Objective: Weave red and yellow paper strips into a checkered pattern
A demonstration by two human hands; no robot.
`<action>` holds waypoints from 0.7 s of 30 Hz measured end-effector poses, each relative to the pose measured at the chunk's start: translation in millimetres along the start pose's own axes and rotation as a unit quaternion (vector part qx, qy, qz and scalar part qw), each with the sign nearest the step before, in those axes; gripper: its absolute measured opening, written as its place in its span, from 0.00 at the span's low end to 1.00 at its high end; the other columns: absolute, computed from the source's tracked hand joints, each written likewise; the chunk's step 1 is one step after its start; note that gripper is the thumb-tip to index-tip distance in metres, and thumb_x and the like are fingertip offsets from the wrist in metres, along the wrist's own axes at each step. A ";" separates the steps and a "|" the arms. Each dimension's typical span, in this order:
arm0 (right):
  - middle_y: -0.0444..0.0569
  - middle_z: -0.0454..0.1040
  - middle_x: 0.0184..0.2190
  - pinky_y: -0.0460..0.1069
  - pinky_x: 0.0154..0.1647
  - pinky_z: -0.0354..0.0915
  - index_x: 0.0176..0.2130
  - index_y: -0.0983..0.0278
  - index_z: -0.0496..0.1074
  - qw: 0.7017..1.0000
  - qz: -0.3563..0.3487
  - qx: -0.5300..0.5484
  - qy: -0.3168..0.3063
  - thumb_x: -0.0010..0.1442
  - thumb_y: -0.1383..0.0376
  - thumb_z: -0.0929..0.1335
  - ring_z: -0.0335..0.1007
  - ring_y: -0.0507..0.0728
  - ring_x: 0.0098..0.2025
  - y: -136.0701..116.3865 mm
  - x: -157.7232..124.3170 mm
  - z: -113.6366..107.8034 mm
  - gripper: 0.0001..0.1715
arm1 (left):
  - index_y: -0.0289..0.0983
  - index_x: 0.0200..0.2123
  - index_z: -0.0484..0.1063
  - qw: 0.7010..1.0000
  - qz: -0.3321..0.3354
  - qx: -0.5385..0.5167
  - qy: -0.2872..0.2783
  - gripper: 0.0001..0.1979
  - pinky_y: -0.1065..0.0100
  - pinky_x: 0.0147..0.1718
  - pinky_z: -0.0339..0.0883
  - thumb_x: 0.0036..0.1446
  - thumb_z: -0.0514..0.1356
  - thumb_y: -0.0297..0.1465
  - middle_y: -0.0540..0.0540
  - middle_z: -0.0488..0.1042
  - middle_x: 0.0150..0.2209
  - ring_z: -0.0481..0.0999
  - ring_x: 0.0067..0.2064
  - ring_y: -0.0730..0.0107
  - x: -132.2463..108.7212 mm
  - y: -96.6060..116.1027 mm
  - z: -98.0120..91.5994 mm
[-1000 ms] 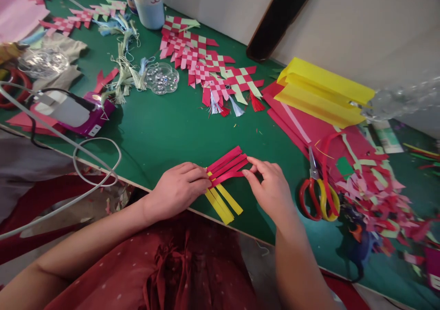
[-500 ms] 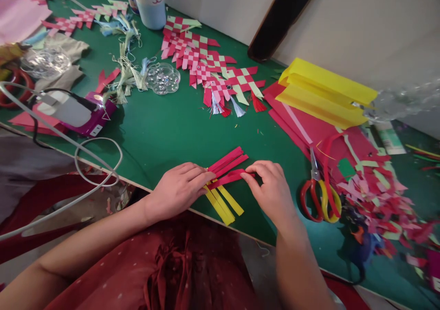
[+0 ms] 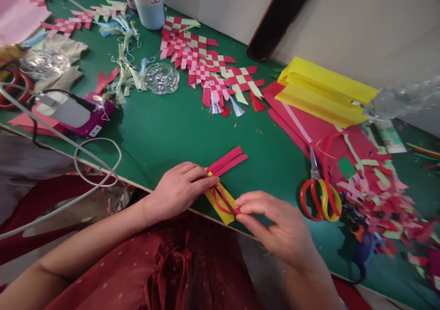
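Near the front table edge lies a small weave of paper strips: two red strips (image 3: 227,161) point up to the right, and yellow strips (image 3: 222,211) run down to the right. My left hand (image 3: 184,186) holds the crossing down against the table, its fingers closed and covering much of it. Between thumb and fingertips, my right hand (image 3: 271,220) pinches the end of another red paper strip (image 3: 220,204). That strip is bent down over the yellow ones. Scissors (image 3: 316,186) with red and yellow handles lie to the right of my hands.
Woven paper fish (image 3: 213,62) with tassels lie at the back beside a clear bead dish (image 3: 162,78). Folded yellow paper (image 3: 326,92) rests on red sheets at the right, near paper scraps (image 3: 385,200). A white cable (image 3: 98,163) loops at the left. A phone (image 3: 282,16) leans on the wall.
My right hand has moved down toward the table edge, swinging the pinched red strip from beside the other red ones onto the yellow strips. My left hand stays nearly in place.
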State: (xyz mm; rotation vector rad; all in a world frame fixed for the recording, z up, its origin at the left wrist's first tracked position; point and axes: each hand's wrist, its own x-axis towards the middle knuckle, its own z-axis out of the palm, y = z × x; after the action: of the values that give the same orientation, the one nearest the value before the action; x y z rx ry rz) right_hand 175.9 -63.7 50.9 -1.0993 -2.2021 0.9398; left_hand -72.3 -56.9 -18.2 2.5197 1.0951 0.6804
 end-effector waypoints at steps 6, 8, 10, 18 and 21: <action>0.47 0.77 0.36 0.50 0.37 0.72 0.43 0.59 0.72 0.988 0.130 -0.017 0.079 0.68 0.58 0.61 0.76 0.55 0.36 15.7 -13.4 9.6 0.12 | 0.40 0.47 0.75 1.000 -0.005 -0.006 -0.001 0.13 0.61 0.46 0.70 0.67 0.51 0.26 0.43 0.75 0.44 0.74 0.46 0.64 -1.7 -0.1 1.2; 0.50 0.77 0.39 0.52 0.40 0.71 0.44 0.59 0.72 0.978 0.160 -0.108 0.079 0.66 0.58 0.64 0.74 0.57 0.40 25.9 -19.4 16.9 0.11 | 0.39 0.45 0.75 1.000 0.000 0.000 -0.001 0.13 0.61 0.46 0.71 0.67 0.51 0.26 0.43 0.75 0.44 0.74 0.47 0.63 -1.7 -0.2 1.1; 0.51 0.76 0.41 0.54 0.39 0.71 0.49 0.60 0.70 0.971 0.173 -0.155 0.064 0.63 0.56 0.66 0.73 0.59 0.40 31.8 -25.2 24.3 0.16 | 0.39 0.44 0.75 1.000 0.006 -0.001 0.002 0.13 0.60 0.48 0.70 0.67 0.51 0.25 0.43 0.75 0.45 0.74 0.48 0.63 -1.7 -0.6 0.7; 0.52 0.73 0.41 0.58 0.43 0.68 0.43 0.60 0.71 0.959 0.134 -0.241 0.062 0.64 0.58 0.66 0.68 0.62 0.43 20.6 -28.8 39.7 0.10 | 0.40 0.46 0.74 1.000 0.004 -0.007 -0.001 0.12 0.59 0.50 0.70 0.66 0.53 0.25 0.44 0.75 0.47 0.74 0.51 0.64 -3.2 -2.8 1.9; 0.51 0.72 0.38 0.56 0.40 0.67 0.38 0.59 0.71 0.959 0.143 -0.239 0.047 0.64 0.61 0.65 0.68 0.60 0.40 16.2 -24.9 41.5 0.06 | 0.40 0.47 0.74 1.000 0.003 -0.014 -0.007 0.11 0.59 0.50 0.70 0.67 0.53 0.26 0.44 0.75 0.47 0.74 0.51 0.63 -3.6 -2.8 2.7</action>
State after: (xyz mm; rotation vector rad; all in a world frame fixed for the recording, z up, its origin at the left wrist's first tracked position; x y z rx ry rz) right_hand 168.9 -92.0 9.1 -1.6814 -2.2898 0.4489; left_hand -74.7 -58.0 -22.8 2.5011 1.0680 0.6746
